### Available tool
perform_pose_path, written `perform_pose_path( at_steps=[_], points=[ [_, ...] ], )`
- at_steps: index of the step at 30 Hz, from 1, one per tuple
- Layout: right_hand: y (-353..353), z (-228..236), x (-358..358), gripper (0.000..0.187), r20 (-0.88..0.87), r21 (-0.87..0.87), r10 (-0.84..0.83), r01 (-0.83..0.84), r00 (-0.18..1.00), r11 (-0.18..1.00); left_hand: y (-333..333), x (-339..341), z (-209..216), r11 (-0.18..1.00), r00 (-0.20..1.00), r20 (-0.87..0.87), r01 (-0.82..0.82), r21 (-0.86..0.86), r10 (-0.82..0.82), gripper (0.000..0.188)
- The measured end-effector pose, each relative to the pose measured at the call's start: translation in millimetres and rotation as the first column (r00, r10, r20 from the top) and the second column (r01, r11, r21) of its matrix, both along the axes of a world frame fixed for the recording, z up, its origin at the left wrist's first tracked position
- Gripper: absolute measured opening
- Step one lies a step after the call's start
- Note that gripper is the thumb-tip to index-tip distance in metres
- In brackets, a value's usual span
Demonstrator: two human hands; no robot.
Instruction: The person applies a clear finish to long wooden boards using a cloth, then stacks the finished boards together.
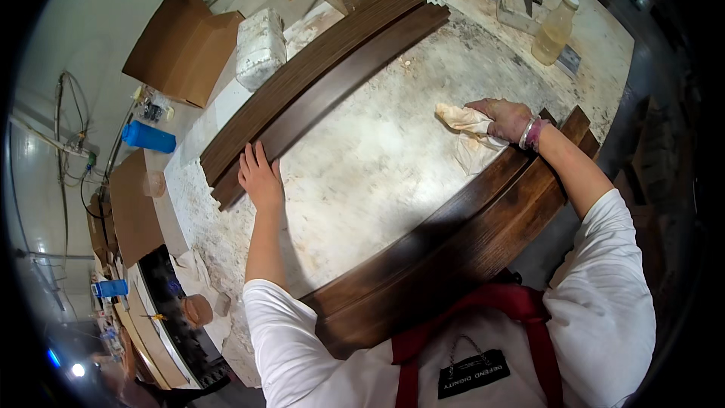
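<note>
Head view shows a lettered black patch [476,375] and gripped cloth [474,147].

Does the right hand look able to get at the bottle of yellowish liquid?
Probably yes: only tabletop shows between the right hand and the bottle, though the hand may need to release the cloth first.

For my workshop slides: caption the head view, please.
Left hand on a brown board; right hand holding a pale crumpled cloth.

White shirt [362,379], elbow-length sleeves [608,279]; dark red straps [542,347]; black rectangular chest patch [473,374], white lettering [459,387], chain-like loop [455,347] above. Right wrist [531,134] carries silver bangle [526,134], pink band [537,134].
</note>
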State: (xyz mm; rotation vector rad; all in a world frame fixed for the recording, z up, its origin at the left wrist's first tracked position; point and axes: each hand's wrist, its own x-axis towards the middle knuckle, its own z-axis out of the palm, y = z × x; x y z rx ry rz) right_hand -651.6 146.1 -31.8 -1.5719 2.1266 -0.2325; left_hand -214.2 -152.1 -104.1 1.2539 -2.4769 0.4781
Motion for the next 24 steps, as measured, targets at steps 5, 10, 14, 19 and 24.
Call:
perform_pose_path(
  at_steps=[5, 10, 14, 19, 24],
  points=[
    [0.1, 5.3, 1.0, 0.057, -0.023, 0.006, 0.017, -0.017, 1.000, 1.000, -16.6, -7.1, 33.2, 0.975, 0.999, -0.041, -0.009, 0.222, 0.018, 0.074],
    [-8.2, 5.2, 6.9, 0.055, -0.032, 0.057, 0.010, -0.008, 0.999, 0.998, -13.7, 2.2, 36.4, 0.960, 0.999, -0.050, 0.018, 0.278, -0.004, 0.073],
    [0.5, 13.7, 8.2, 0.054, -0.045, 0.089, -0.014, 0.018, 0.999, 0.996, 6.4, 18.7, 55.2, 0.790, 0.961, -0.244, 0.250, 0.560, -0.131, 0.069],
    [-1.5, 8.9, 5.7, 0.051, -0.052, 0.073, 0.008, -0.004, 0.999, 0.997, 11.0, 35.7, 46.7, 0.885, 0.989, -0.090, 0.144, 0.444, -0.116, 0.072],
    [-0.8, 1.4, 4.3, 0.050, -0.070, 0.049, 0.018, -0.014, 0.997, 0.999, 41.5, -2.7, 31.1, 0.934, 0.952, -0.035, 0.306, 0.185, -0.305, 0.066]
  ],
)
